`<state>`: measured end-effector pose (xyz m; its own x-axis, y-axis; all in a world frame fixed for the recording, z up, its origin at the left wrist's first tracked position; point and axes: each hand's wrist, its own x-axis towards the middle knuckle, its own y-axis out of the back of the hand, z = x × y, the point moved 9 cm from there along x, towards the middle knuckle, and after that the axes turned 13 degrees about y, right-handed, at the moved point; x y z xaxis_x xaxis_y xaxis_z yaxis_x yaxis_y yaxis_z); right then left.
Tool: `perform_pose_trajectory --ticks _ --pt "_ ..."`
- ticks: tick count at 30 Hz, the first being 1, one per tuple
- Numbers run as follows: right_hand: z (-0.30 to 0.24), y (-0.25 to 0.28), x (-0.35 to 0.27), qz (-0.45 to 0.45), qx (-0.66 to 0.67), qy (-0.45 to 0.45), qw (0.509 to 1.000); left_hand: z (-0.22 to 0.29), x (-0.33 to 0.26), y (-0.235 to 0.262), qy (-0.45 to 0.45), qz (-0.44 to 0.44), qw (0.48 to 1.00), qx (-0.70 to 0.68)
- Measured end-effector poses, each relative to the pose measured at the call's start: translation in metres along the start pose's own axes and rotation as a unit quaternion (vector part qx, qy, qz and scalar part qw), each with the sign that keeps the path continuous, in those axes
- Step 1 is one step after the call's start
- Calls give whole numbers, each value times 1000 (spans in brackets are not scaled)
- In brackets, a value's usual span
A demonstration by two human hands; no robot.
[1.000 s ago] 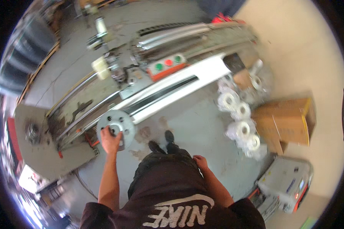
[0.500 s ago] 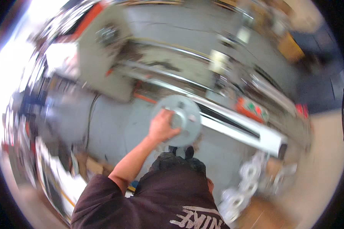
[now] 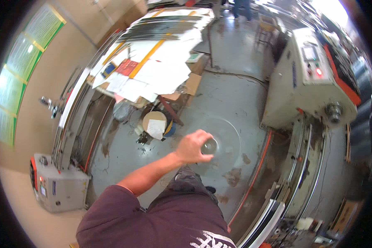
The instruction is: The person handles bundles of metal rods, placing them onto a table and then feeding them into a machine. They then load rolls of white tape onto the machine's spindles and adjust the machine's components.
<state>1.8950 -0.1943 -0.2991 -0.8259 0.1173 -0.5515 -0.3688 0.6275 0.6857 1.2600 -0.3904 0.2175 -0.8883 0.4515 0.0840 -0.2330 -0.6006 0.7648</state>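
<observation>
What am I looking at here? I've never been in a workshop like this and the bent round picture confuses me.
The picture comes from a wide fisheye camera worn on a person's head, looking down; that is why straight edges curve. The person's left hand reaches forward and grips the hub of a large round disc, which looks see-through against the grey concrete floor. The right hand is not in view. To the right stands a cream machine cabinet with buttons. Ahead, a table is piled with paper sheets; under it stands a bucket.

The disc (image 3: 213, 144), gripped at its hub by the left hand (image 3: 193, 146), has been carried from the machine (image 3: 308, 78), now at 2 o'clock.
</observation>
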Motion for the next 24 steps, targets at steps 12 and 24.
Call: perform_pose_trajectory --ticks 12,24 --pt "-242 151 178 146 559 -201 791 -383 121 284 344 262 900 60" --pt "-281 199 160 334 487 -245 769 -614 148 304 395 241 860 215"
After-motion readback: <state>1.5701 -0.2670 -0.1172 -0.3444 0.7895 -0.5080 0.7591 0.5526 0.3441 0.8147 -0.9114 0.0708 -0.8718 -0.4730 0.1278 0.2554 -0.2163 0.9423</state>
